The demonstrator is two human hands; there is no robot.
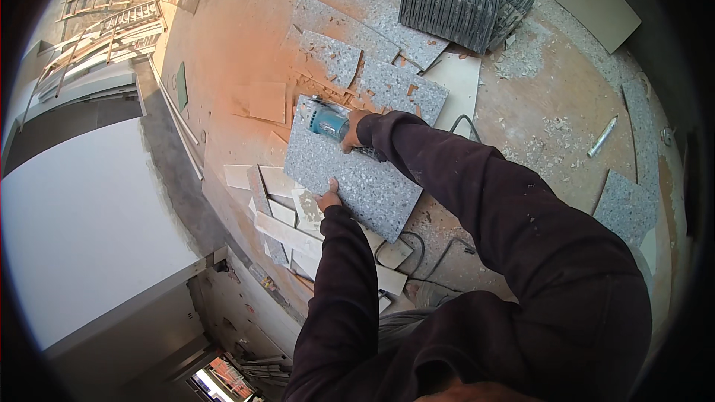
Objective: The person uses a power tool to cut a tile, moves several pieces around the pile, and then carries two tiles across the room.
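Observation:
A grey speckled tile (350, 179) lies flat on the dusty floor in front of me. My right hand (354, 128) grips a teal angle grinder (324, 120) that rests on the tile's far left corner. My left hand (328, 196) presses down on the tile's near edge, fingers on the stone. Both arms are in dark maroon sleeves. A black cord (463, 123) runs off from the grinder to the right.
More speckled tiles (350, 30) lie beyond, with a stack of dark ribbed tiles (454, 7) at the back. Pale offcut strips (287, 231) are heaped at my left. Another speckled piece (625, 208) and a small tool (602, 136) lie right. Ladders (104, 22) stand far left.

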